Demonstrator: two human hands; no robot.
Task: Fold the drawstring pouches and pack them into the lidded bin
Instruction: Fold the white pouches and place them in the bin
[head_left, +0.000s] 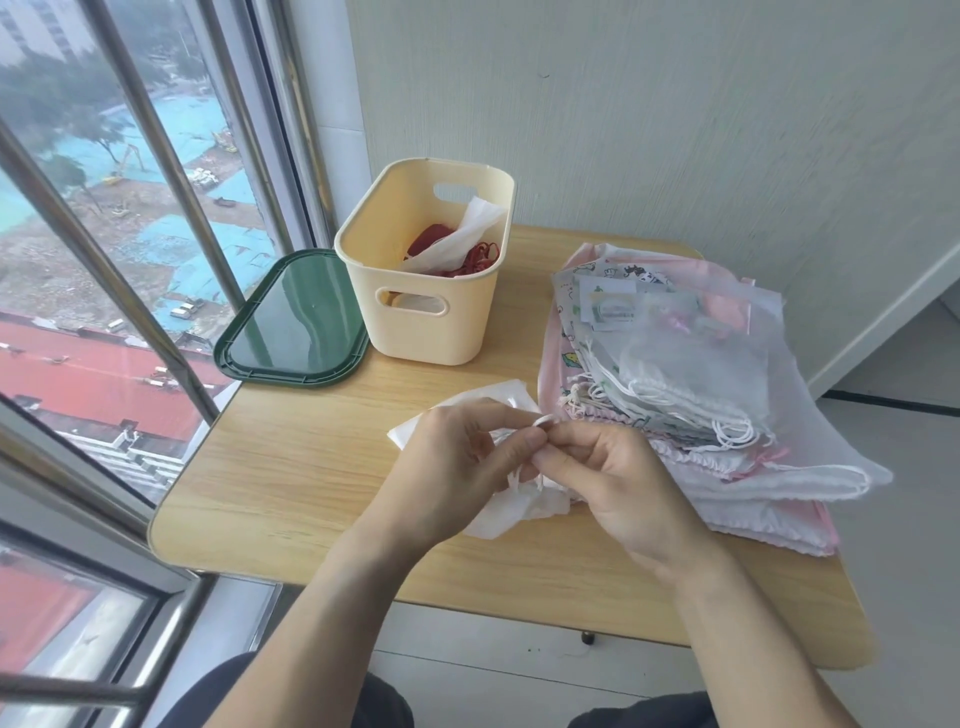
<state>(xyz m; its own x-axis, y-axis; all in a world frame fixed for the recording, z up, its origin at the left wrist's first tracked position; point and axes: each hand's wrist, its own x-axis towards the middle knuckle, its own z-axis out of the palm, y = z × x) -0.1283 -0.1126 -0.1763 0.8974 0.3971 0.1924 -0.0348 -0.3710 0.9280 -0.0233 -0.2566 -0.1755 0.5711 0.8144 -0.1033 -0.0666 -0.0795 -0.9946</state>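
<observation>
Both hands — left hand (457, 457), right hand (618, 483) — pinch the cord of a crumpled white fabric drawstring pouch (498, 512) on the near wooden table (291, 467); the cream plastic bin (426, 270) stands farther back, its green lid (293, 325) lying left.

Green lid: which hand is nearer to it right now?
Left. The left hand works the white pouch just right of the green lid; the right hand is farther right, beside the pouch stack.
</observation>
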